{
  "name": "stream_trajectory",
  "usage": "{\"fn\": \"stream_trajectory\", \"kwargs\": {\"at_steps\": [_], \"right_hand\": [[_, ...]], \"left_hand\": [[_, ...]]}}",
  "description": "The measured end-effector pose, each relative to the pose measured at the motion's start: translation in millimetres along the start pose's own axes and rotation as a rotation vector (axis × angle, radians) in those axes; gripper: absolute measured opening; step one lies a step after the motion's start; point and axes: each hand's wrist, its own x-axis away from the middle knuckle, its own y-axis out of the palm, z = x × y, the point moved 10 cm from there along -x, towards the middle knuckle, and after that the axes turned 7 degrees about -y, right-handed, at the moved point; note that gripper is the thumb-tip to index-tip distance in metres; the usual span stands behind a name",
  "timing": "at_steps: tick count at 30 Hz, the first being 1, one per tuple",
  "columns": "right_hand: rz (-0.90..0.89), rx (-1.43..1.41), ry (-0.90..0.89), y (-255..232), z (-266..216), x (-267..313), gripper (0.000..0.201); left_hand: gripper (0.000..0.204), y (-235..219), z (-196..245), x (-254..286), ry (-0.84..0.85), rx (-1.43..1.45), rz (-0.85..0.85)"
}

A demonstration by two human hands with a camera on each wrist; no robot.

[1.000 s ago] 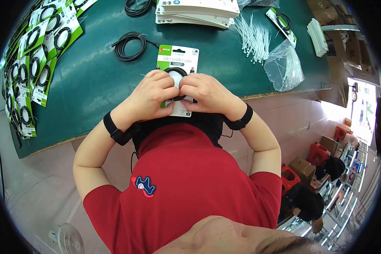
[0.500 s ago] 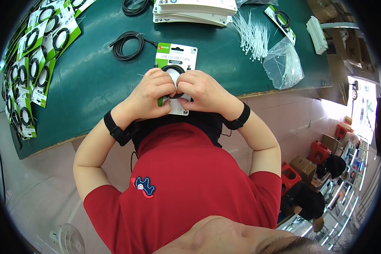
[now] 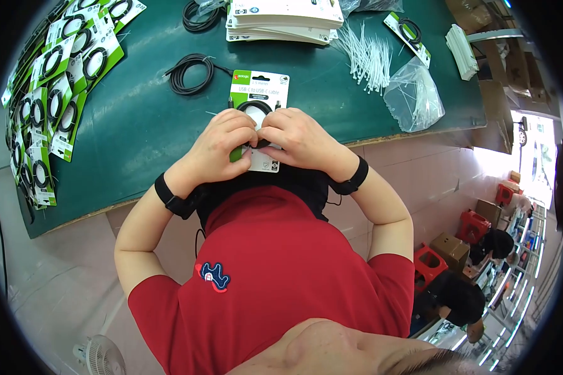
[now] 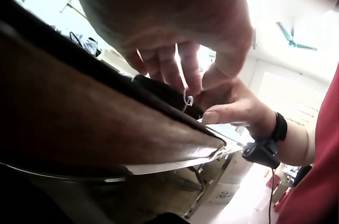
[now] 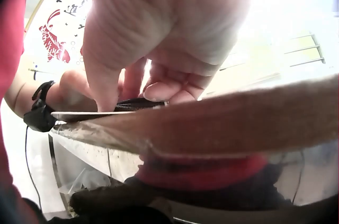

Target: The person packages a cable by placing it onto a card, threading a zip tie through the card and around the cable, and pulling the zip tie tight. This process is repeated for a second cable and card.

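Note:
A white and green card (image 3: 270, 84), printed "USB-C to USB-C cable", lies at the table's front edge in the head view. On it is a coiled black USB-C cable (image 3: 253, 105), its lower part covered by both hands. My left hand (image 3: 224, 144) pinches the coil's lower left side with bent fingers. Meeting it fingertip to fingertip, my right hand (image 3: 301, 139) pinches the lower right side, thumb against the card. A thin white cable tie (image 4: 188, 100) loops round the cable beneath the fingertips in the left wrist view.
Behind the card lies a loose coiled cable (image 3: 191, 74). A stack of cards (image 3: 281, 25) stands farther back. White cable ties (image 3: 366, 59) and a plastic bag (image 3: 414, 97) are on the right. Carded cables (image 3: 59, 94) cover the table's left end.
Both hands stay at the lower part of the coil with only slight finger shifts. The head view has tilted a little, so the table's things appear slightly displaced.

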Motion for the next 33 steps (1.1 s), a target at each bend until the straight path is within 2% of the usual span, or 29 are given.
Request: {"fn": "stream_trajectory", "kwargs": {"at_steps": [1, 4, 6, 8, 9, 12, 17, 26, 29, 33], "right_hand": [[-0.007, 0.012, -0.007, 0, 0, 0, 0.025], [0.095, 0.019, 0.013, -20, 10, -7, 0.026], [0.142, 0.021, 0.019, -26, 15, -12, 0.027], [0.161, 0.142, 0.13, -27, 28, -16, 0.025], [0.172, 0.202, 0.186, -28, 33, -18, 0.023], [0.102, 0.218, 0.217, -19, 36, -23, 0.02], [0.004, 0.225, 0.243, -7, 41, -25, 0.018], [0.018, 0.198, 0.19, -6, 44, -23, 0.018], [0.174, 0.226, 0.154, -25, 30, -22, 0.021], [0.064, 0.022, 0.042, -21, -1, -19, 0.023]], "left_hand": [[0.024, -1, 0, 0, 0.004, -0.004, -0.001], [0.025, -27, -15, 4, -0.17, -0.141, 0.244], [0.026, -28, -22, 4, -0.224, -0.165, 0.243], [0.029, -30, -35, 2, -0.327, -0.209, 0.236], [0.029, -30, -35, 0, -0.326, -0.21, 0.238], [0.029, -23, -42, -5, -0.388, -0.236, 0.181], [0.024, -19, -50, -3, -0.395, -0.169, 0.181], [0.021, -16, -57, -1, -0.423, -0.094, 0.173], [0.022, -18, -56, 2, -0.432, -0.087, 0.197], [0.023, -19, -55, 4, -0.464, -0.071, 0.207]]}}
